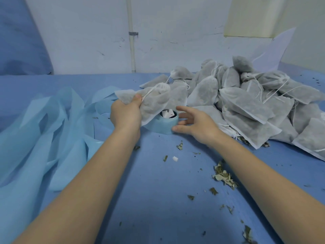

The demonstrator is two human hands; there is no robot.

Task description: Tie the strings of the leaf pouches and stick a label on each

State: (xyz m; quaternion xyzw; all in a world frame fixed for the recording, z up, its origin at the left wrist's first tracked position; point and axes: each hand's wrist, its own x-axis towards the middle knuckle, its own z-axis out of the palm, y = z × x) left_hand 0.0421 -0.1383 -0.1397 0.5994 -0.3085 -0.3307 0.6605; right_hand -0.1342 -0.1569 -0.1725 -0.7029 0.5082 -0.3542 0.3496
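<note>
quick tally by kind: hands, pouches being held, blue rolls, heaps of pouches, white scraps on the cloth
Bare hands: 2, the left hand and the right hand
White mesh leaf pouch in the left hand's grip: 1
Light blue roll of label tape: 1
Heap of grey-white filled pouches: 1, pouches too overlapped to count singly
Small white scrap on the blue cloth: 1
Total: 6

- The pouches (246,103) are thin, matt, non-woven white fabric, sheer enough to show dark leaves inside.
- Their strings (269,93) are thin white cord.
- The counter (158,199) wears a matt blue cloth.
- The light blue strips (52,124) look like soft, slightly translucent non-woven fabric.
- The scattered leaf bits (224,176) look dry and crumpled.
</note>
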